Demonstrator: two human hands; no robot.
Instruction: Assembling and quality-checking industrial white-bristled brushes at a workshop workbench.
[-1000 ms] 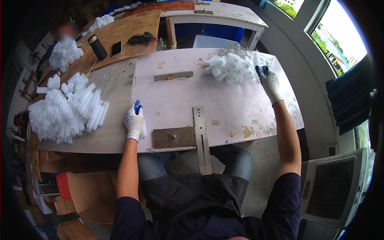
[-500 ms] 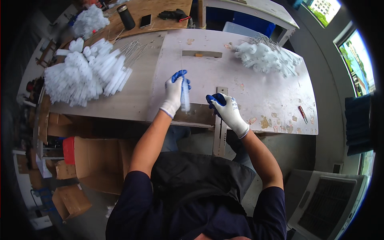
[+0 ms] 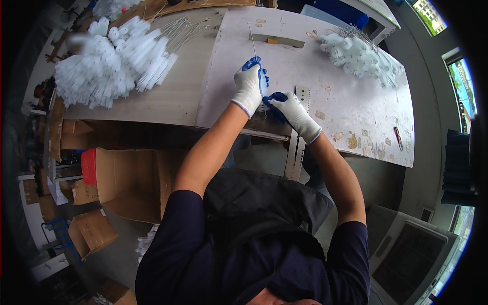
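My left hand [image 3: 248, 87], in a white glove with blue-coated fingers, is closed around a white-bristled wire brush [image 3: 264, 84]. The brush's thin wire stem points away over the table, and its bristles show beside my fingers. Against the near end of the bristles, my right hand [image 3: 291, 109] has its gloved fingers pinched together, touching the brush; the fingertips are partly hidden. Just right of that hand, a perforated metal strip [image 3: 295, 157] extends over the table's front edge.
A large heap of white brushes [image 3: 96, 73] covers the table's left side. A smaller brush pile [image 3: 361, 58] lies far right. A flat bar [image 3: 287, 42] rests beyond my hands, and a red-handled tool [image 3: 398, 138] near the right edge. Cardboard boxes [image 3: 127, 180] stand below left.
My right hand has come across to the near end of the brush and closed on it. My left hand still holds the brush. The whole view has shifted somewhat.
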